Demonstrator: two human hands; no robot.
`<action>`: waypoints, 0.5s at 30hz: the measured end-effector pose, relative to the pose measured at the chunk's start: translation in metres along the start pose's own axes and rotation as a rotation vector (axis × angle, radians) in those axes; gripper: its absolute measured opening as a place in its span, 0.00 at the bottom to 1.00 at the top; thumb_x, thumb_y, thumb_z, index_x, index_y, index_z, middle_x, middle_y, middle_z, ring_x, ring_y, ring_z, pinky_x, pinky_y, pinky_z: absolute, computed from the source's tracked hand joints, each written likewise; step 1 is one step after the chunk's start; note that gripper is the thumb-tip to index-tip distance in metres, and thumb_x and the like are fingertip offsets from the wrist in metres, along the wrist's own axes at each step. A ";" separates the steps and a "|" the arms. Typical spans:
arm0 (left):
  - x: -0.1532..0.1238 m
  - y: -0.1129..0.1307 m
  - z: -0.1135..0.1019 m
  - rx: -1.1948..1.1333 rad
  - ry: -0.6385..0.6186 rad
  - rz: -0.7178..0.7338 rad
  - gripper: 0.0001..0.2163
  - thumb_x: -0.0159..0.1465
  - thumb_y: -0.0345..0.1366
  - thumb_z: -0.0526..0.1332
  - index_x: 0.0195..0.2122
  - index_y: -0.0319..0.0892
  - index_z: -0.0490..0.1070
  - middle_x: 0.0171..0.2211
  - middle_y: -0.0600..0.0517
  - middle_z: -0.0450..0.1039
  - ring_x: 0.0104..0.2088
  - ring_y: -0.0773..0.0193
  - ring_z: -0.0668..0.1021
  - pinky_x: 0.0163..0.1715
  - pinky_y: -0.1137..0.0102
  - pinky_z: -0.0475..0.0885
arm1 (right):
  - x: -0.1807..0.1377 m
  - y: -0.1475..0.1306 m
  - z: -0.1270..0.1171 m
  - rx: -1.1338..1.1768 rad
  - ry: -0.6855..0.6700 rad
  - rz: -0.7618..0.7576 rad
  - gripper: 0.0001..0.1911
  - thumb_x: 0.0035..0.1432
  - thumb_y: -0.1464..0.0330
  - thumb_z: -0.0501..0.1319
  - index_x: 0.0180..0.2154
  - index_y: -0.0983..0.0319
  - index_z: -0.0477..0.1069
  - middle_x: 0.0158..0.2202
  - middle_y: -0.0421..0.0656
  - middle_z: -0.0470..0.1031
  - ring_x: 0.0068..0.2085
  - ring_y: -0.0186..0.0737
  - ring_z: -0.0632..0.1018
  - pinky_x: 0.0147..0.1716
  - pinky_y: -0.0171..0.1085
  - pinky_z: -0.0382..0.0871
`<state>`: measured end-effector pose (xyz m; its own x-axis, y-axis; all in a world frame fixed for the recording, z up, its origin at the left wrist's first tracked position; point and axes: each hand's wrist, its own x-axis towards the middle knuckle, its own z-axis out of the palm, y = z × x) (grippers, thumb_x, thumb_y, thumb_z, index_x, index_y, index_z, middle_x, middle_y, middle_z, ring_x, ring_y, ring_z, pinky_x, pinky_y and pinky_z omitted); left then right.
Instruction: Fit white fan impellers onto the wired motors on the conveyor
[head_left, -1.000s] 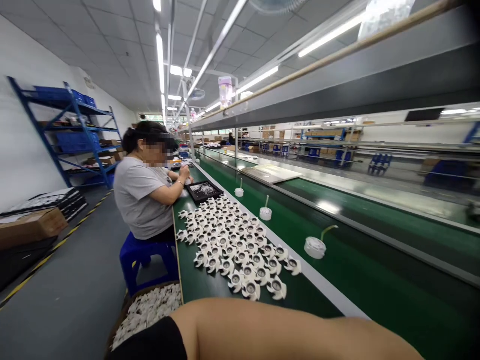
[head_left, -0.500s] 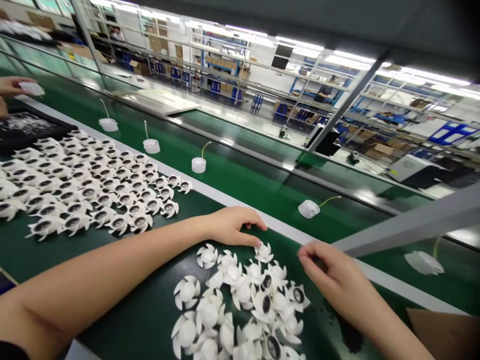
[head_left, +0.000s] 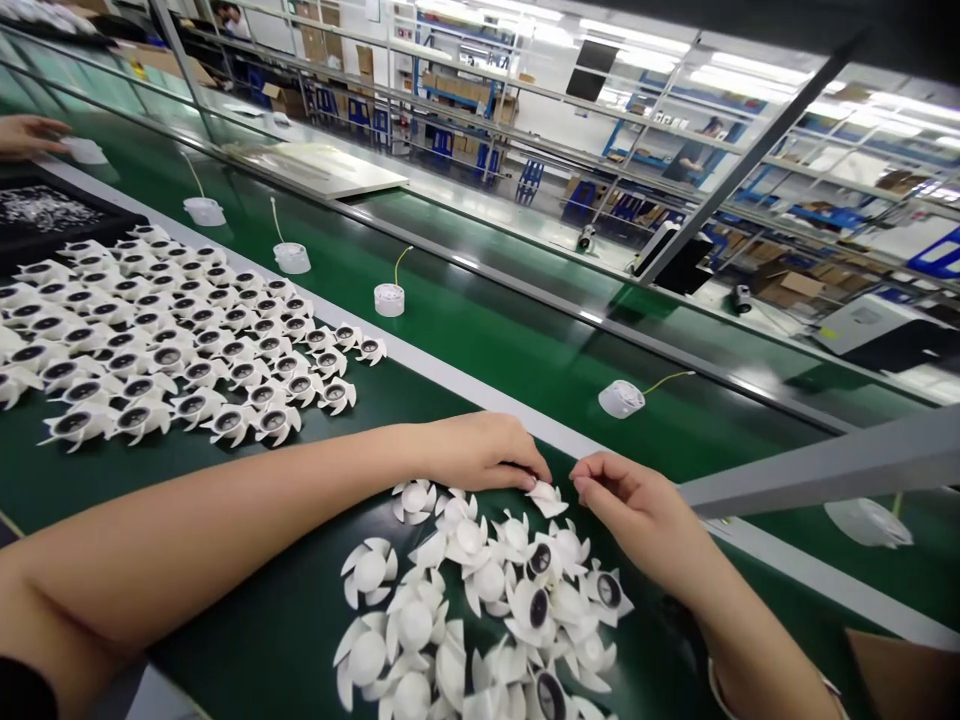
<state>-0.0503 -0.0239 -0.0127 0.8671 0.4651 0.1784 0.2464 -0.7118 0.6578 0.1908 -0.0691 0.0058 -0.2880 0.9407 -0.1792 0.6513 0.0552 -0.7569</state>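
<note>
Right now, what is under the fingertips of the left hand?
One small white plastic fan impeller, at the far edge of the loose pile on the green bench mat. The left hand covers part of its blades, so the grip is hidden.

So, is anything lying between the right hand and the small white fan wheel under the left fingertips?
Nothing visible does. Only bare green table lies between the right hand and the fan wheel that the left hand touches; the pile of other wheels lies nearer the camera.
</note>
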 end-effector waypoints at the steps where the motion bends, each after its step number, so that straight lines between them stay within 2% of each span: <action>1: 0.000 0.000 0.002 0.014 0.025 -0.022 0.11 0.69 0.35 0.56 0.46 0.43 0.77 0.43 0.50 0.80 0.46 0.61 0.76 0.50 0.69 0.67 | 0.000 -0.001 0.001 0.004 0.004 -0.005 0.11 0.60 0.60 0.57 0.32 0.59 0.71 0.27 0.38 0.68 0.28 0.36 0.66 0.27 0.34 0.60; 3: 0.000 0.002 0.005 0.051 0.076 -0.089 0.09 0.67 0.34 0.56 0.38 0.43 0.78 0.37 0.51 0.80 0.41 0.63 0.76 0.45 0.71 0.67 | -0.001 -0.004 0.004 0.009 0.018 -0.030 0.10 0.60 0.61 0.57 0.32 0.59 0.71 0.26 0.38 0.67 0.28 0.35 0.66 0.26 0.34 0.60; 6: 0.001 0.005 0.007 0.122 0.140 -0.276 0.10 0.62 0.36 0.59 0.26 0.42 0.75 0.27 0.54 0.77 0.32 0.65 0.75 0.34 0.71 0.66 | -0.003 -0.008 0.009 0.004 0.047 -0.080 0.10 0.60 0.61 0.57 0.32 0.60 0.71 0.25 0.38 0.67 0.26 0.35 0.66 0.24 0.33 0.61; 9: 0.002 0.008 0.004 0.153 0.170 -0.462 0.12 0.60 0.40 0.59 0.22 0.42 0.73 0.22 0.55 0.74 0.26 0.66 0.72 0.25 0.71 0.60 | -0.003 -0.010 0.016 -0.032 0.059 -0.129 0.10 0.61 0.62 0.56 0.32 0.59 0.71 0.25 0.39 0.69 0.25 0.36 0.68 0.24 0.34 0.61; 11: 0.001 0.008 0.002 0.134 0.197 -0.495 0.11 0.61 0.40 0.59 0.26 0.43 0.76 0.24 0.55 0.76 0.27 0.66 0.73 0.26 0.71 0.60 | -0.001 -0.010 0.021 -0.065 0.052 -0.154 0.09 0.61 0.63 0.56 0.33 0.59 0.71 0.26 0.39 0.70 0.27 0.36 0.69 0.25 0.34 0.63; 12: 0.001 0.007 0.002 0.117 0.208 -0.474 0.10 0.61 0.40 0.59 0.31 0.44 0.78 0.28 0.55 0.78 0.30 0.66 0.75 0.27 0.72 0.62 | 0.000 -0.010 0.024 -0.082 0.053 -0.164 0.09 0.61 0.63 0.56 0.33 0.59 0.71 0.27 0.39 0.70 0.27 0.37 0.70 0.25 0.34 0.63; 15: -0.002 0.006 0.001 0.086 0.181 -0.323 0.18 0.60 0.43 0.63 0.50 0.46 0.76 0.44 0.55 0.79 0.41 0.64 0.77 0.37 0.73 0.67 | 0.003 -0.008 0.031 -0.120 0.081 -0.181 0.08 0.60 0.64 0.56 0.32 0.59 0.71 0.27 0.40 0.71 0.27 0.37 0.70 0.26 0.35 0.63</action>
<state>-0.0504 -0.0293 -0.0098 0.6498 0.7531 0.1032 0.5367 -0.5507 0.6392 0.1630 -0.0771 -0.0080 -0.3536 0.9354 0.0076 0.6741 0.2605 -0.6912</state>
